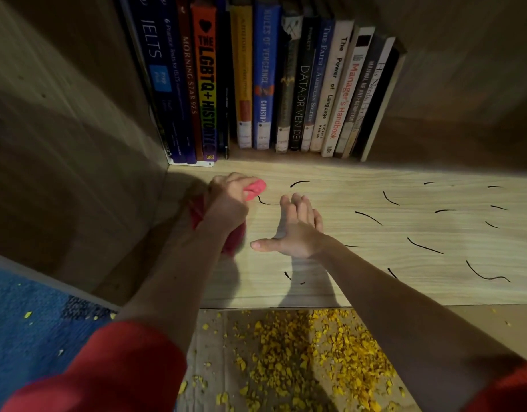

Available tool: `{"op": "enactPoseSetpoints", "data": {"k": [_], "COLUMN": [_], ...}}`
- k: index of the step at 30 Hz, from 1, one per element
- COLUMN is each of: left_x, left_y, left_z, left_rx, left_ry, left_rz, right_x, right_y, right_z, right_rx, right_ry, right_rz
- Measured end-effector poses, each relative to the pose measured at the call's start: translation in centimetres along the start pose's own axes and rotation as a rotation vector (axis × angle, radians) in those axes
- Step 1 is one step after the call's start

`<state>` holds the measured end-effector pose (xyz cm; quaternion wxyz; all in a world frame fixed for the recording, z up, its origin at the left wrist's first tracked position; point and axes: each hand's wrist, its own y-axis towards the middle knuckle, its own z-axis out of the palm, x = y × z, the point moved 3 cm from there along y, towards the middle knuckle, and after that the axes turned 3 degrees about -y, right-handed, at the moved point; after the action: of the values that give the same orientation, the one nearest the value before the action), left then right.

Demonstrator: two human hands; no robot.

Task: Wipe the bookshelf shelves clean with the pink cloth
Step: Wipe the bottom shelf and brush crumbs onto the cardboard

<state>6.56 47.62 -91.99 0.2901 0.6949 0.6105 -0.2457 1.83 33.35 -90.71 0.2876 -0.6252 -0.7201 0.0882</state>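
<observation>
Pink cloth is gripped by the left hand in the corner of the shelf; right hand lies flat, fingers spread. Wiping seems barely begun; next, sweep right across black marks

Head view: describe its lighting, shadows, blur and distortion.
Head view: light pools on the shelf, side panels dark. Head view: the right hand casts a sharp shadow. Head view: the pink cloth in the left hand looks slightly blurred. Head view: wide-angle fans the books.
</observation>
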Motion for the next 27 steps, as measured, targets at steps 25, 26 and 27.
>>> {"op": "enactPoseSetpoints", "data": {"k": [25,26,27], "left_x": [-1.4,-1.5,-1.2], "left_y": [-1.0,-1.8,-2.4], "left_z": [0.5,0.5,0.4], "left_rx": [0.128,0.166,0.204], "left_ry": [0.170,0.143,0.118], "left_rz": [0.068,0.125,0.173], "right_x": [-0.2,-0.2,-0.2], "right_y": [0.3,0.4,0.3], "right_z": [0.2,0.1,0.2], "right_rx": [-0.037,-0.035,-0.035], "right_ry": [0.009,0.009,0.008], "right_rz": [-0.015,-0.015,-0.014]}}
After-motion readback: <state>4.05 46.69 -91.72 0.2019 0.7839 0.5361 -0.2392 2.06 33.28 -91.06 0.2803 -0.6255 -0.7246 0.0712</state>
